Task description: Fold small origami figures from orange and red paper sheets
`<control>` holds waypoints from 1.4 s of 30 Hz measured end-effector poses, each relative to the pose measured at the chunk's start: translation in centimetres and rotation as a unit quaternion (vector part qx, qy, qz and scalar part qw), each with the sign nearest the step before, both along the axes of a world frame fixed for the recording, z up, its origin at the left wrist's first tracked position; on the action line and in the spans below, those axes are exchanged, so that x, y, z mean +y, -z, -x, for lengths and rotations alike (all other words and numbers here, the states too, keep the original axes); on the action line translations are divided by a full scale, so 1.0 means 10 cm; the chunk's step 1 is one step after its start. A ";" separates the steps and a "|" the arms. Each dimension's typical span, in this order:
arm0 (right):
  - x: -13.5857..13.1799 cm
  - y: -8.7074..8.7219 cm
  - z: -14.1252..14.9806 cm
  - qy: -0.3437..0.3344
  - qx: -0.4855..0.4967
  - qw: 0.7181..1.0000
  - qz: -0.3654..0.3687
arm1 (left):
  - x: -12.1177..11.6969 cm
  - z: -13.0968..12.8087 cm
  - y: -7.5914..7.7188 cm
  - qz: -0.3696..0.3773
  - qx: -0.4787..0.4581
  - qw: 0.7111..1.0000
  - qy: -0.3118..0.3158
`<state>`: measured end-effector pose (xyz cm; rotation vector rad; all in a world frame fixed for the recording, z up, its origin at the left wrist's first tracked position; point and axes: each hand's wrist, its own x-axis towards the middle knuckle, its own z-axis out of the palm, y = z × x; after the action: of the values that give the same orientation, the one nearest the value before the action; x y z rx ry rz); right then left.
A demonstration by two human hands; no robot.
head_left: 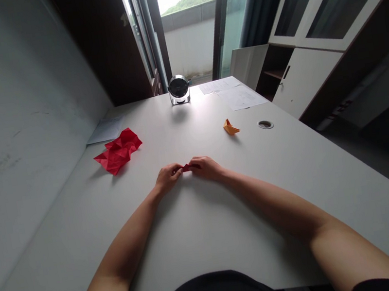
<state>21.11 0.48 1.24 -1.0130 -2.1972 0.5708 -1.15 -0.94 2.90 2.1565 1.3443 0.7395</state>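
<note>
A small piece of folded red paper [186, 168] is held between my two hands, just above the white table. The fingers of my left hand [168, 176] pinch its left end. My right hand [206, 167] grips the right end, with the fingers curled over it. Only the middle of the paper shows; both ends are hidden by my fingers. To the left lies a creased, unfolded sheet of red paper [118, 151]. Beyond my right hand stands a small orange origami figure [230, 127].
A round device on a metal stand [178, 89] is at the far edge of the white table [202, 242]. Printed sheets [240, 95] lie at the back right, near a round cable hole [265, 124]. White papers [106, 130] lie by the left wall.
</note>
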 end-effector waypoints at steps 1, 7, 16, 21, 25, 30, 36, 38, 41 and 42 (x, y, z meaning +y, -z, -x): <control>0.00 0.00 0.00 0.003 0.000 1.000 0.001 | 0.00 0.00 0.01 0.002 -0.007 1.000 -0.001; 0.01 -0.01 -0.01 0.035 0.017 0.998 0.044 | 0.09 0.03 0.11 0.064 -0.136 0.988 -0.018; 0.06 0.04 -0.06 0.085 0.125 0.981 0.119 | 0.10 0.02 0.13 0.096 -0.215 0.972 -0.018; 0.06 0.04 -0.05 0.099 0.132 0.979 0.122 | 0.08 0.02 0.11 0.080 -0.187 0.979 -0.020; 0.05 -0.02 -0.08 0.080 0.102 0.986 0.109 | 0.07 0.02 0.11 0.068 -0.174 0.982 -0.029; 0.13 -0.06 -0.25 0.097 0.042 0.993 0.053 | 0.06 0.05 0.09 0.033 -0.145 0.986 -0.071; 0.44 0.00 -0.75 0.344 -0.033 0.938 -0.005 | 0.15 0.18 0.12 0.004 -0.128 0.983 -0.132; 0.53 0.02 -0.96 0.429 -0.056 0.901 -0.004 | 0.18 0.21 0.13 -0.002 -0.121 0.981 -0.150; 0.59 0.04 -1.21 0.486 -0.069 0.871 0.027 | 0.21 0.27 0.13 -0.009 -0.100 0.981 -0.168; 0.60 0.04 -1.26 0.499 -0.065 0.864 0.037 | 0.23 0.31 0.11 -0.013 -0.091 0.981 -0.172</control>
<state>33.72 6.51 0.83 -2.0422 -1.4287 0.0861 -4.23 1.37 1.81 1.8410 1.6347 1.0624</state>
